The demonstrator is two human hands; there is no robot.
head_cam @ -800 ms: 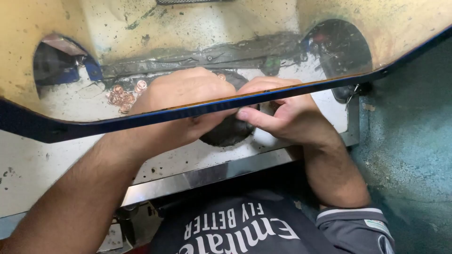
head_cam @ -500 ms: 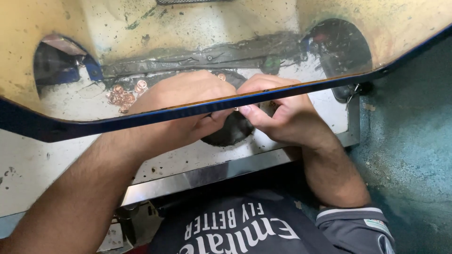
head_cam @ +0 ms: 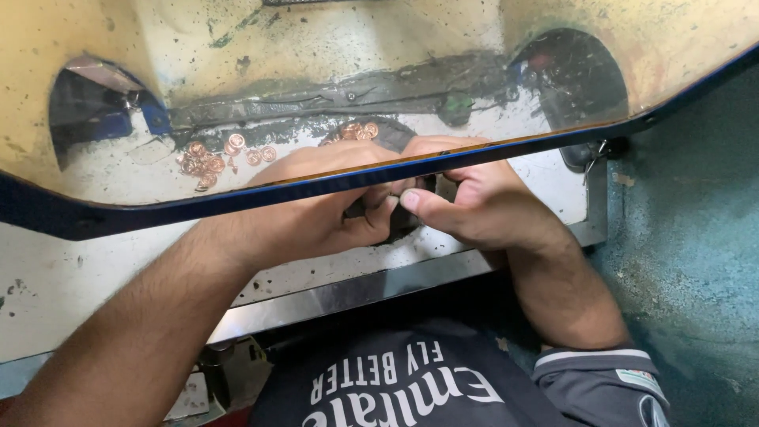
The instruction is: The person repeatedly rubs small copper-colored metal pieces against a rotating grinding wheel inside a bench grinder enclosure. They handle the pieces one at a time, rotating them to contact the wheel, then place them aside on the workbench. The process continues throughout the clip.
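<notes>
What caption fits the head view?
Both hands, left hand and right hand, meet behind a yellowed guard near copper discs.

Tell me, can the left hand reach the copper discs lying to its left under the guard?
Probably yes. The left hand is already under the yellowed guard, and nothing visible stands between it and the copper discs on the white table.

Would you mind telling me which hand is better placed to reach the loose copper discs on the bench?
Probably the left hand: the copper discs lie just beyond its knuckles, on its side, under the yellowed guard. The right hand sits farther away.
</notes>
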